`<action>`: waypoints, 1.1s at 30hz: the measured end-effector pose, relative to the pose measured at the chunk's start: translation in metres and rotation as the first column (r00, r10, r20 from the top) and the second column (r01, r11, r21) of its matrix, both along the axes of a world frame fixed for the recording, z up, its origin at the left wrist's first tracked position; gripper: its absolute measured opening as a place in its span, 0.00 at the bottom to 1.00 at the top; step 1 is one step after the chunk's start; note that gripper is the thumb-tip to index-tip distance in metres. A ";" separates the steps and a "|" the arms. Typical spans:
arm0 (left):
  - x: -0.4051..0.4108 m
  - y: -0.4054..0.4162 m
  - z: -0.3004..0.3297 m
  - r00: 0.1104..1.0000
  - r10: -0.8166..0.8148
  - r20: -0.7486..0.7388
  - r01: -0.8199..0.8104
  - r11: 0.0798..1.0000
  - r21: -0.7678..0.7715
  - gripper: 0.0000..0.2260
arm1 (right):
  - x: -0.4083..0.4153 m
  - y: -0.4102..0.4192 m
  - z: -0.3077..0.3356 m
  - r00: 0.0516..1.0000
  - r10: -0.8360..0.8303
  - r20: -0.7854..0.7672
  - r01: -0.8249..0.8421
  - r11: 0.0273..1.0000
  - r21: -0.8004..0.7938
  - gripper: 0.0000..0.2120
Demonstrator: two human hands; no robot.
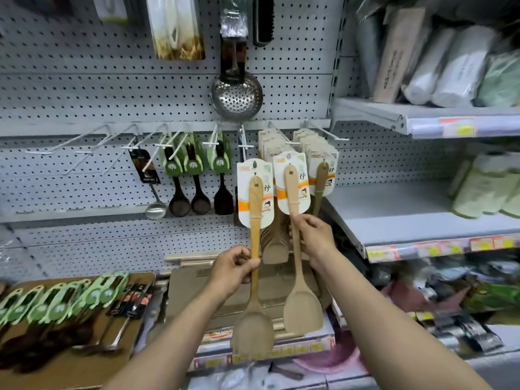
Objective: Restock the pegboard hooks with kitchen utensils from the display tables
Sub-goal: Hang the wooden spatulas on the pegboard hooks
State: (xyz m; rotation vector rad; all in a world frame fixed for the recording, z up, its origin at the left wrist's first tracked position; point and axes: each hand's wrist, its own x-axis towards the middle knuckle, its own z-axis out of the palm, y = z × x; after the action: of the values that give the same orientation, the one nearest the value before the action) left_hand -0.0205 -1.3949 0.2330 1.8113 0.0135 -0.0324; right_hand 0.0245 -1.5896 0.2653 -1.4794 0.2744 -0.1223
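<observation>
Holding a wooden spatula in each hand, a person stands in front of the grey pegboard [84, 88]. The left hand [233, 267] has its fingers curled round the thin handle of the left wooden spatula [254, 291], about halfway down. The white card at the top of that spatula sits just under a pegboard hook [244, 142], and the wide flat end hangs low over the surface [84, 364]. The right hand [315, 236] pinches the handle of the right wooden spatula [295, 263] with fingertips and thumb, just under its card. This spatula is raised in front of the packs of wooden spatulas [318, 159] that hang on the pegboard hooks to the right. To the left on the pegboard hang dark spoons with green cards [194, 175] and a small steel ladle [154, 209]. Higher up on the pegboard hangs a steel skimmer [236, 97]. More green-carded spoons [56, 305] lie on the surface under the pegboard, at the left
</observation>
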 end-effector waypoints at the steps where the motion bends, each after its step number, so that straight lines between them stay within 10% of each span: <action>1: 0.003 -0.002 -0.002 1.000 0.002 0.001 -0.002 1.000 0.002 0.06 | 0.005 -0.001 -0.001 1.000 0.005 -0.001 -0.005 1.000 -0.006 0.08; 25: 0.062 -0.015 -0.008 1.000 0.004 0.006 -0.004 1.000 0.012 0.07 | 0.095 -0.004 -0.014 0.984 0.112 -0.137 -0.116 0.993 -0.021 0.08; 33: 0.064 -0.034 -0.014 0.999 -0.038 -0.021 0.038 0.999 -0.020 0.07 | 0.088 -0.001 0.023 0.996 -0.081 0.030 0.082 0.996 -0.038 0.15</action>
State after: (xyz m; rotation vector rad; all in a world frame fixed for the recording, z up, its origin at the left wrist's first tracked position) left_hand 0.0436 -1.4293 0.2191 1.7920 -0.0060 -0.0791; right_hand 0.1127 -1.5907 0.2881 -1.5043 0.3108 -0.2151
